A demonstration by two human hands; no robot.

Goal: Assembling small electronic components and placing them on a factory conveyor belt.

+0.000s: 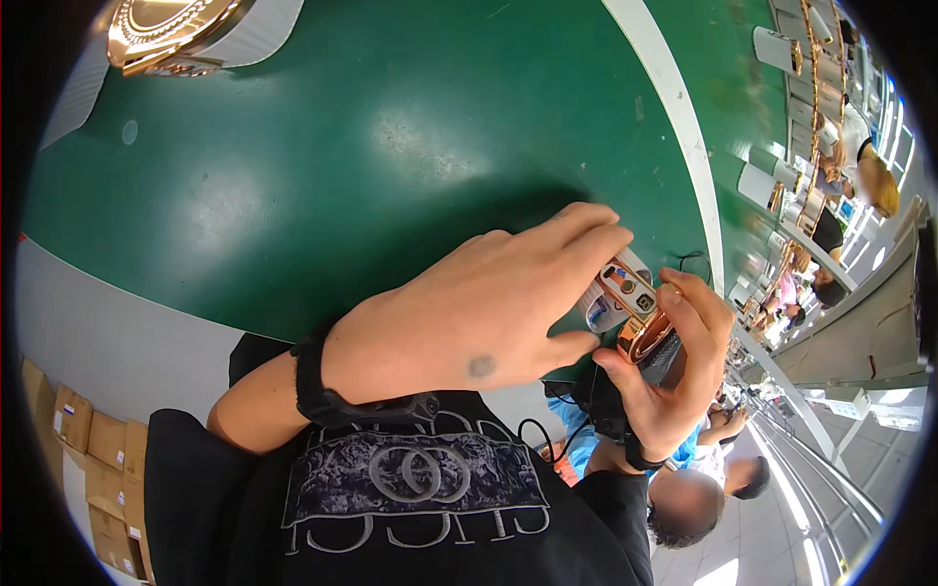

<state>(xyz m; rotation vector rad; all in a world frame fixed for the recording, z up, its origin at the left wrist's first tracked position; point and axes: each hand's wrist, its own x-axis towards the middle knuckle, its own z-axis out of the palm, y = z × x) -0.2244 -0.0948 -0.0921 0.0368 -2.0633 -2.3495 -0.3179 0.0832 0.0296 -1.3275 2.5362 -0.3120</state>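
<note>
In the head view, the only one I have from out here, I see a small white tub (pixel 603 311) with a shiny gold-coloured rim (pixel 637 344), and it is up between my two hands, near the near edge of the green bench (pixel 293 176). One side of it has little pictures that look like watches. The tub leans: its long way seems to run from upper left to lower right, with the gold end at the lower right, though skin hides some of it, so I can't be sure. My right hand (pixel 684 391) is closest to the gold end. Its fingers are bent round in a pinch, the thumb on one side of the rim and a finger on the other, so it has hold of the gold part. My left hand (pixel 489 303) comes in from the left with its back up. Its fingers are part way open, with the tips at the white end and the thumb lower down, just beside the tub. I can't tell if they grip it or only touch it. So the white end points to my left fingers, and the gold end to my right ones. Far off at the top left is a bigger gold lid (pixel 161 39).
</note>
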